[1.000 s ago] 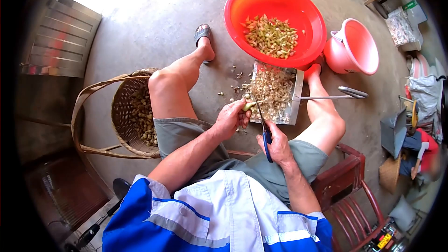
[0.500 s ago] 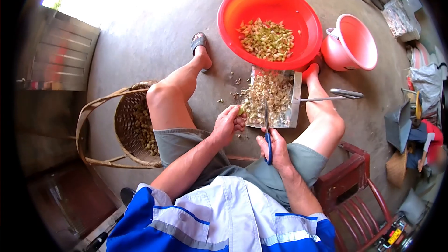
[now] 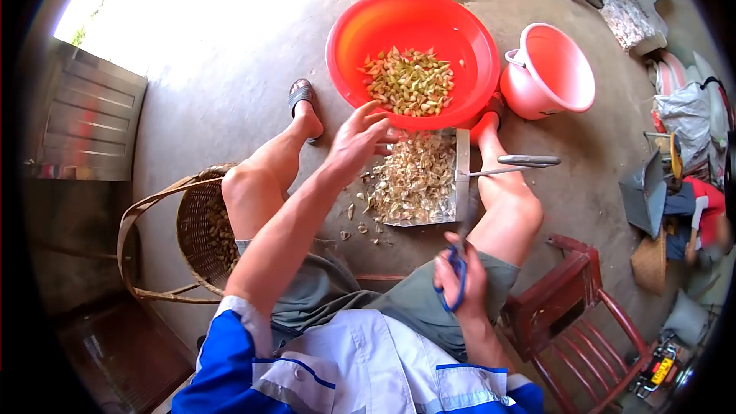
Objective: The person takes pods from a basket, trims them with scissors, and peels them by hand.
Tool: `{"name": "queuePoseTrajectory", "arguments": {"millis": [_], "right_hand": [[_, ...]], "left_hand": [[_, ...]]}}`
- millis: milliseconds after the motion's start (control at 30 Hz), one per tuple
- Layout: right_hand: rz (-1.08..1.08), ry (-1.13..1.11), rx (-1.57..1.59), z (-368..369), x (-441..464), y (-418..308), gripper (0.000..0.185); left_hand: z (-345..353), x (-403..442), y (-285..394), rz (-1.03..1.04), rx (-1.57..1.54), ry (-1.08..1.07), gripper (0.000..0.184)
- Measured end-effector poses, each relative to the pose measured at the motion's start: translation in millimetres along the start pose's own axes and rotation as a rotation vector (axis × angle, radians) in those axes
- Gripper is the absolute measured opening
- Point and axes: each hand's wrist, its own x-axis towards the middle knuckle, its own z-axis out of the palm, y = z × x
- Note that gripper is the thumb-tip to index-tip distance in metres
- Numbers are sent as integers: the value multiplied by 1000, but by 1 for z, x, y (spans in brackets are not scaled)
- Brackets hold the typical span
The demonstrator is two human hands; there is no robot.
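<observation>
My left hand reaches out over the near left rim of the red basin, fingers apart, with nothing visible in them. Small pointed yellow-green pieces lie heaped in that basin; I cannot tell their kind. In my right hand, above my right thigh, is a pair of scissors with blue handles, its blades blurred. Between my legs a metal dustpan holds a pile of pale dry husks.
A wicker basket with brownish pieces stands by my left leg. Right of the basin is a pink bucket. The dustpan's handle crosses my right shin. A red-brown chair is at right, with another person beyond.
My left hand has moved forward from beside the husks to the basin's rim; the greenish piece it held no longer shows. My right hand has drawn back with the scissors.
</observation>
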Motion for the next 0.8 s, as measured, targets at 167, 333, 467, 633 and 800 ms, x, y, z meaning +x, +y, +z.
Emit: {"name": "queuePoseTrajectory", "arguments": {"millis": [167,333,467,633,800], "right_hand": [[-329,416,-478,-87,-61,-16,44],[-2,827,-612,-246,-97,54,45],[95,936,-1140,-320,-129,113,44],[237,910,-1116,-348,-142,150,46],[531,940,-983,-348,-125,144,61]], "left_hand": [[-44,-112,82,563,1440,239,33],[-172,-157,59,520,148,750,20],[-251,-205,-20,370,346,912,16],[-313,-227,-151,-28,537,751,21],[-313,-233,-217,-366,326,589,29]]}}
